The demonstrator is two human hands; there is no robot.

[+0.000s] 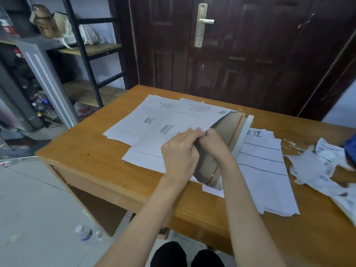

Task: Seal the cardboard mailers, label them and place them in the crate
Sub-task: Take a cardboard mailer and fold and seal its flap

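A white cardboard mailer (231, 124) lies on the wooden table (96, 151) with its flap raised, showing a brown inside and a red tear strip. My left hand (179, 153) and my right hand (213, 143) meet at the flap's near edge, both pinching it. More white mailers (154, 120) with printed text lie spread flat behind and to the left. A white sheet (264, 166) with black ruled lines and handwriting lies to the right. No crate is in view.
Crumpled white backing papers (323, 170) lie at the table's right. A dark door (240, 51) stands behind the table. A metal shelf (86, 49) with bags is at the left. A plastic bottle (86, 236) lies on the floor.
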